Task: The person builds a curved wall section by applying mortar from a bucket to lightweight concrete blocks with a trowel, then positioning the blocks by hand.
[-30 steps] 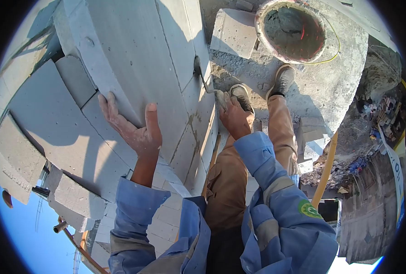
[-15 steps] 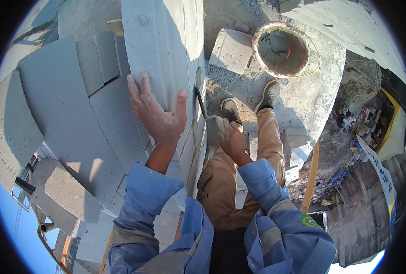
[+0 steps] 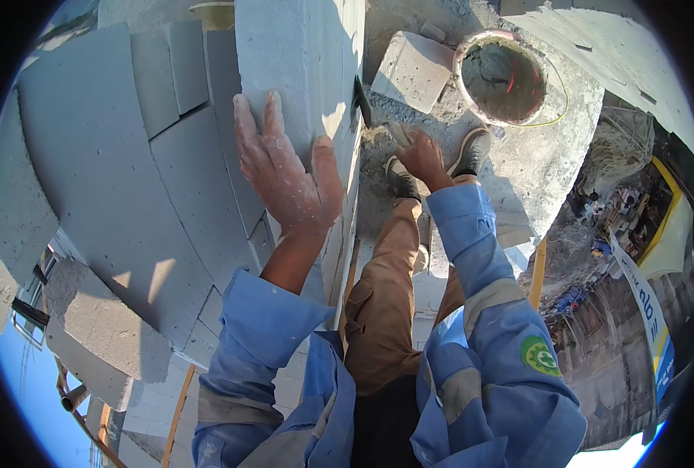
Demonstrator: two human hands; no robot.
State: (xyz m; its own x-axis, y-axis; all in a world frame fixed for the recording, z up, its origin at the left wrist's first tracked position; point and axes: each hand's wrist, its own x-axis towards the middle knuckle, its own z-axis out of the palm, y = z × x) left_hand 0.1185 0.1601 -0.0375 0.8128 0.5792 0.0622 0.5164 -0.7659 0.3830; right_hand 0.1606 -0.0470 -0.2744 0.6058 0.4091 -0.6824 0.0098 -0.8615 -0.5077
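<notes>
My left hand [image 3: 291, 175], dusted with pale powder, lies with fingers spread on a long pale block [image 3: 273, 51] at the top of the wall. To the right of the block, my right hand [image 3: 423, 156] is closed around the handle of a trowel [image 3: 363, 103]. The trowel's dark blade is seen nearly edge-on, right by the wall's side face. A bucket [image 3: 462, 87] with grey mortar [image 3: 497, 76] inside stands on the floor beyond my right hand. Beside the bucket lies a loose square block [image 3: 412, 72].
More grey blocks [image 3: 90, 132] form the wall surface on the left, with a broken-edged block [image 3: 97, 312] at lower left. My shoes [image 3: 401, 179] stand on the rubble-strewn floor. At right the concrete slab [image 3: 573, 117] ends at a drop, with debris [image 3: 616, 207] and a banner [image 3: 643, 300] below.
My right hand and the trowel have moved forward and slightly right, up along the wall's side. My left hand stays on the block while the whole view has shifted a little.
</notes>
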